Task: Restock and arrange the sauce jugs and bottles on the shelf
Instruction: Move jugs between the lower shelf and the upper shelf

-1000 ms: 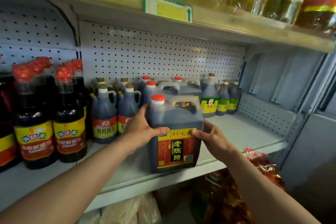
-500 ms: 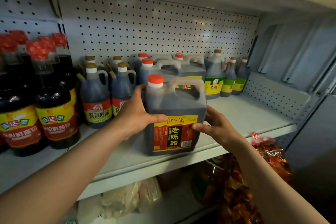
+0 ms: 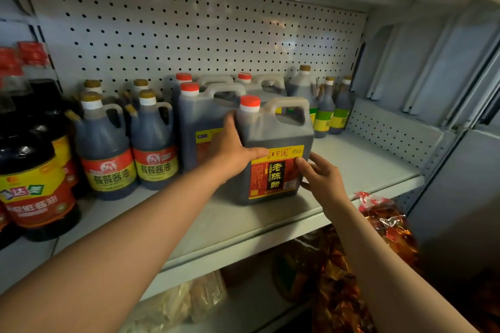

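Vinegar jug [image 3: 273, 149] stands upright on the shelf [image 3: 243, 227], near the front edge, between both hands, label facing out. Left hand [image 3: 230, 151] wraps its left side, thumb across the label. Right hand [image 3: 322, 178], fingers spread, touches the lower right corner. Versus half a second ago: jug sits deeper, closer to the jug behind [image 3: 200, 119].

Both bare forearms stretched forward, left hand [image 3: 232, 153] cupped with thumb wrapped across, right hand [image 3: 323, 178] lower, fingers [image 3: 303, 163] spread, lightly bent
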Tool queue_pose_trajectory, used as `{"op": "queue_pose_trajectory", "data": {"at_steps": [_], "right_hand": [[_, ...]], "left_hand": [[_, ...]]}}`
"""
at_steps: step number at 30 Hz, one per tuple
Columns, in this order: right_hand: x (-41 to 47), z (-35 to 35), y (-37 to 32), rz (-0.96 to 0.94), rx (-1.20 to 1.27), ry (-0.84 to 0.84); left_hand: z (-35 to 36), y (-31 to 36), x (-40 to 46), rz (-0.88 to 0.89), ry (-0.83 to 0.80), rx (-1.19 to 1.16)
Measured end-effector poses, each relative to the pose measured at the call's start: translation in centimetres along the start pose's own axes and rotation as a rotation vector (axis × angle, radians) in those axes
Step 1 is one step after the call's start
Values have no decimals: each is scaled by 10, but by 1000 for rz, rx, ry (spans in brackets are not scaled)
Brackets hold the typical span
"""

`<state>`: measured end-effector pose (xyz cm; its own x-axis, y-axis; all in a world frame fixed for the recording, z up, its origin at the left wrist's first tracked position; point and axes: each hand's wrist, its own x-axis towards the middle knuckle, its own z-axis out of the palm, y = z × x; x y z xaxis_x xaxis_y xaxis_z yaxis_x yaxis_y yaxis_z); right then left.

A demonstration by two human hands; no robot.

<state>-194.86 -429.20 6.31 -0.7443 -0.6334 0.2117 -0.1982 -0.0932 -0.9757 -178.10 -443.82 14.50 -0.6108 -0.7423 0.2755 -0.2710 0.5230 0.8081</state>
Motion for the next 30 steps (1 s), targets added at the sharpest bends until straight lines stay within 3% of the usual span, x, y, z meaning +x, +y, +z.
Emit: {"op": "queue_pose_trajectory", "data": {"at_steps": [4, 10, 13, 17, 22, 30], "right_hand": [[28, -15, 12, 65, 8, 136], [38, -23, 23, 21, -24, 40], [39, -21, 25, -7, -36, 56], [41, -20, 26, -23, -57, 85], [44, -19, 31, -51, -69, 108], [61, -17, 34, -77, -129, 131]], "left_hand": [[29, 13, 26, -11, -29, -2], [49, 26, 34, 4, -30, 77], [34, 32, 34, 17, -77, 256], [4, 60, 39, 329, 173, 612], [19, 87, 59, 447, -122, 818], [35, 89, 86, 432, -70, 885]]}}
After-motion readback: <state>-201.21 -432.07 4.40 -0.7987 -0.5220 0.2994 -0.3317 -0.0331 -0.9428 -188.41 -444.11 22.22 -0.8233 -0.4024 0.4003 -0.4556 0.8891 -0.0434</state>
